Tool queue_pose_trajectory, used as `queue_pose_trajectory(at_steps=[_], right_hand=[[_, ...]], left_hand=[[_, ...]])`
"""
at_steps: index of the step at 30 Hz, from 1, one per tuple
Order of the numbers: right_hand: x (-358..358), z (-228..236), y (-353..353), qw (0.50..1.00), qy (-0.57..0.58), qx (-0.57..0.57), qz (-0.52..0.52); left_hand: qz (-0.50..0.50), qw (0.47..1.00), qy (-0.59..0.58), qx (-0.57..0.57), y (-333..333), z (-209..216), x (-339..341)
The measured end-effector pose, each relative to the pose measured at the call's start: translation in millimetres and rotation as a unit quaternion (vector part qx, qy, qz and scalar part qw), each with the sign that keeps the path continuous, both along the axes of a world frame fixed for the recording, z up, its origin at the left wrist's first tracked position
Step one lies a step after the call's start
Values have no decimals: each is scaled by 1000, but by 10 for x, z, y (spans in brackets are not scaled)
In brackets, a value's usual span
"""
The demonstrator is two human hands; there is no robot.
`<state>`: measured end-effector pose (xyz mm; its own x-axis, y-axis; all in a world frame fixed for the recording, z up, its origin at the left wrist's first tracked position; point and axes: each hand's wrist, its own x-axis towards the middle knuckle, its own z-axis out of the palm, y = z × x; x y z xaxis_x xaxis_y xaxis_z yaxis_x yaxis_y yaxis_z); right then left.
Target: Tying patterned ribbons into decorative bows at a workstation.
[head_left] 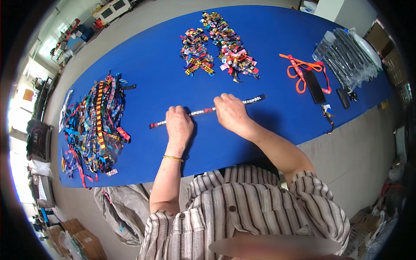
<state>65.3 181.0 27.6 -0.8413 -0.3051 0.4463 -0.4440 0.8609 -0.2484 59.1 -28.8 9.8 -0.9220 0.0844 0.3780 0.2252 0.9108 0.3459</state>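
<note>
A narrow black printed strap (198, 113) with white lettering and red marks is stretched almost straight across the blue table (160, 151), its right end slightly farther away. My left hand (179, 123) is closed over the strap near its left end, fingers curled down. Farther along, my right hand (231, 112) grips it with bent fingers, right of the middle. Both ends stick out past my hands. The fingertips are mostly hidden beneath the knuckles.
Left lies a big heap of colourful straps (93, 130); two knotted strap bundles (229, 45) lie at the back. On the right are an orange lanyard (299, 71), a black phone (313, 86), a plastic bottle (323, 47) and plastic-wrapped dark goods (351, 58). A grey sack (125, 212) stands below.
</note>
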Motion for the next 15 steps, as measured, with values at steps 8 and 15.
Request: queue_pose_trajectory(at_steps=[8, 15], right_hand=[[96, 17, 1126, 991, 14, -15, -135], [193, -7, 1140, 986, 50, -11, -157]], left_hand=[[97, 994, 36, -40, -815, -114, -42], [138, 990, 13, -13, -939, -94, 2]])
